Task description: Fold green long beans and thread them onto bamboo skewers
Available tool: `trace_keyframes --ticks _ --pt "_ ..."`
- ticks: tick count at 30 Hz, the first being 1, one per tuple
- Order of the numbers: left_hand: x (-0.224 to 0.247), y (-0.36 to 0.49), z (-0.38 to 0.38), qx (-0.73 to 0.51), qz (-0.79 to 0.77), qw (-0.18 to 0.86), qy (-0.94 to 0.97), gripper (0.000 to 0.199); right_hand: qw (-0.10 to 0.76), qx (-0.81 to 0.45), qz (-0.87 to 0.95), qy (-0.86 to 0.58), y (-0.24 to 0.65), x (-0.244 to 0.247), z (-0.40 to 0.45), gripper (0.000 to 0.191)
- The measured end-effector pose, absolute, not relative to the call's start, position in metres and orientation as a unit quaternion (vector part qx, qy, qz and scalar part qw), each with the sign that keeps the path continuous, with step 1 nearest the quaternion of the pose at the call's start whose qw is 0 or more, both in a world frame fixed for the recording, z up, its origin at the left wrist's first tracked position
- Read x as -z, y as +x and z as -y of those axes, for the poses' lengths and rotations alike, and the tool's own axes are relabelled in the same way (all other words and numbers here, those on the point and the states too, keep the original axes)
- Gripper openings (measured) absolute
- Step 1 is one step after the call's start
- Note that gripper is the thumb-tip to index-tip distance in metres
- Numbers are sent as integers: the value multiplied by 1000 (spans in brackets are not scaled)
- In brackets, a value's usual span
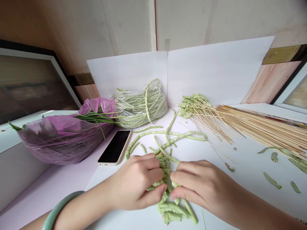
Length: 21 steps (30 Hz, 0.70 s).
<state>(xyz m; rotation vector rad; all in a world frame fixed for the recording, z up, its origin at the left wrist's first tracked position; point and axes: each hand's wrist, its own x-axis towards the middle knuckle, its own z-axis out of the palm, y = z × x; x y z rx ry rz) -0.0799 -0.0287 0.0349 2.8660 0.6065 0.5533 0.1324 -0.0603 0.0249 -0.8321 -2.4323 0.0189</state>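
My left hand (137, 182) is closed, fingers curled on short cut pieces of long green bean. Beside it my right hand (200, 183) is pinched around a long bean (167, 152), whose free part runs up and left from the fingers. Between and below both hands lies a pile of bean pieces (172, 209) on the white surface. The fingertips partly hide what each hand grips. Just beyond the hands, another long bean (144, 135) curves across the surface, with a few short bits nearby.
A phone (115, 147) and a purple bag of greens (64, 137) lie left. Behind is a clear bag of long beans (139, 108). Skewered bean pieces (194, 105) sit back right, beside many bare wooden skewers (263, 127). Bean scraps (272, 180) lie at the right.
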Motion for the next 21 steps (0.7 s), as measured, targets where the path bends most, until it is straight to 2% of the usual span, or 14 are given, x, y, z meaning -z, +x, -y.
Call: trace_keyframes --ticks 6,11,16,21 --pt "-36 -79 26 -156 -272 38 949 24 306 -69 875 -368 131 -19 58 16" --pt "-36 -80 25 -151 -318 51 935 30 319 -159 858 -370 129 -24 60 3" --pt "-32 -82 22 -191 -334 75 920 48 336 -179 854 -355 127 -26 62 28" --pt "-30 -80 25 -253 -291 73 920 52 389 -134 852 -325 121 -19 66 44"
